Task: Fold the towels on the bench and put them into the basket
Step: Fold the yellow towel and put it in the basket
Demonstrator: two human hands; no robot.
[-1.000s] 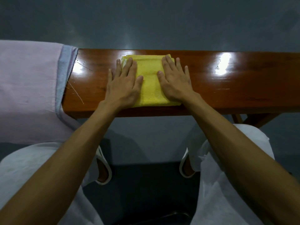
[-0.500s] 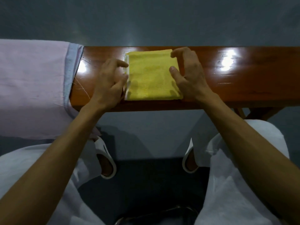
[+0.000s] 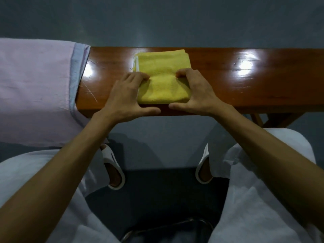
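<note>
Fingers [image 3: 138,77] of the left hand [image 3: 122,97] and right hand [image 3: 198,92] curl onto both sides of the folded yellow towel [image 3: 163,67]. The thumbs stretch along its near edge, likely ready to lift it off the bench [image 3: 254,88].

Quick rundown of me here: my forearms [image 3: 70,163] are bare right up to the edge of the shot, and so are my left hand [image 3: 126,97] and right hand [image 3: 198,92]. I'm in loose whitish trousers [image 3: 245,207], thin wrinkly fabric, pretty baggy. On my feet are white slide slippers [image 3: 109,156] with open toes and thick rims, and there's a little slot in the left strap.
</note>
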